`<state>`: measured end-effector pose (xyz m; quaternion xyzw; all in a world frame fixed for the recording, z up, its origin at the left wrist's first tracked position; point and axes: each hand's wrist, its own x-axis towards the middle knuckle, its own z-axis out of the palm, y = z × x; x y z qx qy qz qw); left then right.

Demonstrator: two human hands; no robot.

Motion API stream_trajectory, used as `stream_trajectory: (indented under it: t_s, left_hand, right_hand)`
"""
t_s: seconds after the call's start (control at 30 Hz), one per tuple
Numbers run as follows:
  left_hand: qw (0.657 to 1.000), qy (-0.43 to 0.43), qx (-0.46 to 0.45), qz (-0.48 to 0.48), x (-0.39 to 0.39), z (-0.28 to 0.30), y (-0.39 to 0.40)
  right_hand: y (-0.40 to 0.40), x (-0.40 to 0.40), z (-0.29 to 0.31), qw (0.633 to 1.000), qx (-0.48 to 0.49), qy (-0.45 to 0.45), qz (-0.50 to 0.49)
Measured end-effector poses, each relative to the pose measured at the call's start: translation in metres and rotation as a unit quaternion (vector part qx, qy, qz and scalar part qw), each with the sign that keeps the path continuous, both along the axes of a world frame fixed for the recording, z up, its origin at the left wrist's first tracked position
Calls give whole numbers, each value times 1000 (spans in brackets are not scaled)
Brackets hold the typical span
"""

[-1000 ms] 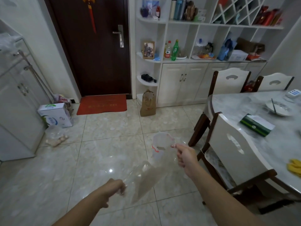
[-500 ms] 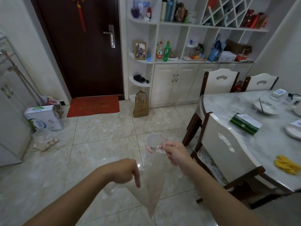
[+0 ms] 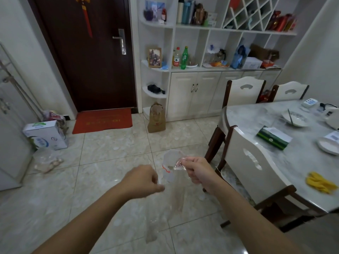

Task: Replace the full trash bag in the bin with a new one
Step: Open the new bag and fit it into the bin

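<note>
Trash bag (image 3: 172,189) — a clear, thin plastic film with a red mark near its mouth — hangs in mid-air over the tiled floor (image 3: 110,149), between both hands and just beside the dining chair (image 3: 253,162). Right hand (image 3: 197,171) has its fingers curled and pinches a bunched part of the upper edge. Left hand (image 3: 143,178) is curled close against the film at the bag's left side; whether it actually holds film cannot be told. No bin is in view. Handling judgement: the bag is very light, limp and slippery, clings to itself, and tears if pulled hard. Take hold at the mouth rim with both hands on opposite sides, then separate the layers — a bunched grip keeps the mouth closed.
</note>
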<state>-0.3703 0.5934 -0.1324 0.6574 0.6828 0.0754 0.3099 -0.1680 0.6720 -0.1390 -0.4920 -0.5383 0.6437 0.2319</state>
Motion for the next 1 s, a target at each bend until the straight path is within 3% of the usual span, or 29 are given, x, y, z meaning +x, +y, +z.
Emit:
stream_trajectory:
  t_s: [0.03,0.1,0.2,0.3,0.4,0.47,0.57,0.67,0.73,0.83,0.9,1.0]
  left_hand:
    - [998,25,50,36,2,-7,3]
    - [996,41,56,57,9,-20,7]
    - [997,78,11,-7,13,-47,9]
    - [992,108,25,-54,15,-69,10]
    - [999,38,6,34,15,-78,9]
    - [992,-50,-18,114,11,-79,9]
    - [979,-78,-20,187,2,-76,6]
    - [967,-130,-40,216,-2,-76,2]
    - [956,-164,-41,239,0,-75,1]
    - [934,-209,-34,288,6,-75,2]
    - [925,-225,-16,306,10,-75,3]
    - [916,-238,10,323,14,-68,2]
  right_hand:
    - [-1,-1,2,1000,-3,5,10]
    - [-4,-2,7,999,-10,11,33]
    - [-5,-1,13,997,-30,46,60]
    - [-1,2,14,993,-62,89,41]
    - [1,7,16,995,-60,83,20]
    - [3,11,15,999,-26,27,-19]
    - [8,16,6,988,20,-55,-140]
    - [10,17,0,966,31,-69,-246]
    - [5,8,-6,961,27,-113,-252]
    - [-18,-12,-13,921,126,-240,-279]
    - [-40,-22,-21,907,209,-219,-291]
    - [-64,-37,-33,939,151,-184,-248]
